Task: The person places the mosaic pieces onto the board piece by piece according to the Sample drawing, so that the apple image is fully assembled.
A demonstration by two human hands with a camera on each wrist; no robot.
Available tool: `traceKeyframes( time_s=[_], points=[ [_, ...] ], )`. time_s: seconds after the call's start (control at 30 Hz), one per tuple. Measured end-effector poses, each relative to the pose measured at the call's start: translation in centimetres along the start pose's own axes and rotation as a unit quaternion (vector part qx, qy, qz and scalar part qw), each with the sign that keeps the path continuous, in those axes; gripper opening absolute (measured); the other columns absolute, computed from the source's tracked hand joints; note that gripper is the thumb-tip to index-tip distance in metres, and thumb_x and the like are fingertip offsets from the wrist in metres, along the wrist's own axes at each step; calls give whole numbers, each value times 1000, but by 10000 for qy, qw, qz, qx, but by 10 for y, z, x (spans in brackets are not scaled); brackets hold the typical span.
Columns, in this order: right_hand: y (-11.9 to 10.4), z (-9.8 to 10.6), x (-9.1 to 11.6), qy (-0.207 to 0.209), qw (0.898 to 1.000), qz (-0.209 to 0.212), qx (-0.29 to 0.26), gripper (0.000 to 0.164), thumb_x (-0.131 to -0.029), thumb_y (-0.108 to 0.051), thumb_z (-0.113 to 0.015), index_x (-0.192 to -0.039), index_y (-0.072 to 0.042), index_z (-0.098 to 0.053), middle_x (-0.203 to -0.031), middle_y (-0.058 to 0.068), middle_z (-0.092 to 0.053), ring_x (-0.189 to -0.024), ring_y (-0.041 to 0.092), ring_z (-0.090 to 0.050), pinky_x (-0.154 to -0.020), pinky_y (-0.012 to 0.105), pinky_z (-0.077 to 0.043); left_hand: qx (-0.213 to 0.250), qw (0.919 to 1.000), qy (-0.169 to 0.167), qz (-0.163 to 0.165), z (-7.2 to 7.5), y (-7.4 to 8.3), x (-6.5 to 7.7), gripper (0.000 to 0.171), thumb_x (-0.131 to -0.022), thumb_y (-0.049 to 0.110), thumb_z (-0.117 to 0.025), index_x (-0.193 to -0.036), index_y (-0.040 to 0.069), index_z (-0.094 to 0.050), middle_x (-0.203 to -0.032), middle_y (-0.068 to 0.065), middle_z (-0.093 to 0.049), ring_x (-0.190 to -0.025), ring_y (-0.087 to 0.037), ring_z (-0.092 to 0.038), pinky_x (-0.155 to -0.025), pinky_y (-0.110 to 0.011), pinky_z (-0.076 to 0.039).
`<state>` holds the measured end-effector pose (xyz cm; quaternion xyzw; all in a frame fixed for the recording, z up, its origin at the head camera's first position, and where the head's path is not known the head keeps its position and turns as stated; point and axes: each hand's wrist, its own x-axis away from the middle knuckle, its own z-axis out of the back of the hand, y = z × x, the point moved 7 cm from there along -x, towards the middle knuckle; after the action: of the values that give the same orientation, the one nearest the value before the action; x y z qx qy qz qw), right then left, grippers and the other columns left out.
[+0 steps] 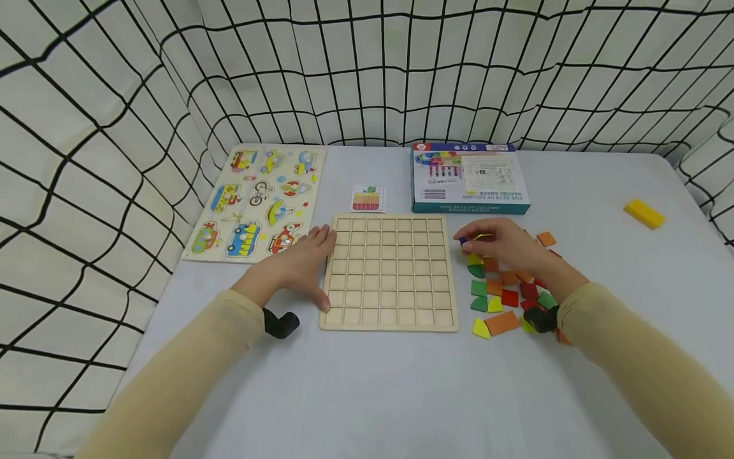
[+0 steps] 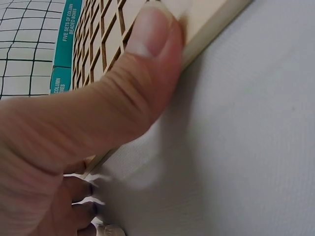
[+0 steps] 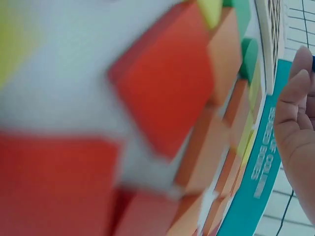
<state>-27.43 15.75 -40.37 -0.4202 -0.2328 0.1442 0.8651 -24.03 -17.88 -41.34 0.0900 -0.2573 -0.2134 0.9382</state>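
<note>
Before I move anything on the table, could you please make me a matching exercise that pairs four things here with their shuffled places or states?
Things:
1. Left hand
2. Yellow block
3. Right hand
4. Picture card

Places or states:
A. Has a dark blue piece at its fingertips
B. Just beyond the grid board
C. Touching the grid board's left side
D. Far right, apart from the loose coloured pieces

Pairs: 1-C, 2-D, 3-A, 4-B
</note>
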Motion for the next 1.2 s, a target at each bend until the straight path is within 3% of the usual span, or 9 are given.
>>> traceKeyframes(
  time_s=[0.17,0.43,0.7,0.97,1.1,1.2],
  points=[
    [-6,-9,-20,-31,9998,-106,-160,34,-103,-22,-63,-135,-14,-66,-129,10,-61,-119,26,-56,-100,30,-54,32,10000,-18,53,-4,-3,4,143,-65,48,-95,-162,-5,-4,-170,-26,3,-158,-45,5,-129,-59,-8],
    [-18,-22,-52,-24,9997,-137,-200,32,-100,-26,-68,-127,-9,-67,-118,10,-64,-108,25,-57,-88,24,-53,-21,10000,-42,77,-7,-5,7,143,-66,51,-94,-162,-5,-3,-170,-26,3,-158,-45,4,-129,-59,-7],
    [-47,-48,-79,-138,9987,337,-352,26,-100,-14,-67,-124,-6,-72,-110,9,-68,-101,21,-61,-85,23,-53,53,10000,-14,9,-6,-6,8,145,-65,50,-94,-161,-7,-2,-170,-27,4,-158,-44,4,-129,-58,-8],
    [-73,-72,-98,-40,9975,651,-259,17,-98,-15,-69,-108,-3,-76,-101,12,-75,-86,16,-67,-79,23,-56,617,9980,-134,-56,-10,0,7,141,-68,36,-96,-159,-10,2,-169,-26,11,-158,-42,10,-131,-52,-6],
    [-78,-76,-104,0,9972,743,66,16,-99,-16,-69,-107,-5,-77,-109,11,-75,-93,19,-64,-85,27,-53,707,9974,-94,-63,-11,2,8,139,-69,33,-95,-159,-10,2,-169,-26,13,-158,-41,12,-131,-51,-5],
    [-79,-75,-106,-11,9976,677,164,15,-99,-14,-68,-107,-6,-77,-118,11,-73,-104,21,-69,-90,32,-56,718,9974,-55,-88,-10,2,7,139,-70,35,-94,-160,-9,2,-170,-24,12,-159,-38,12,-131,-49,-4]
  ],
)
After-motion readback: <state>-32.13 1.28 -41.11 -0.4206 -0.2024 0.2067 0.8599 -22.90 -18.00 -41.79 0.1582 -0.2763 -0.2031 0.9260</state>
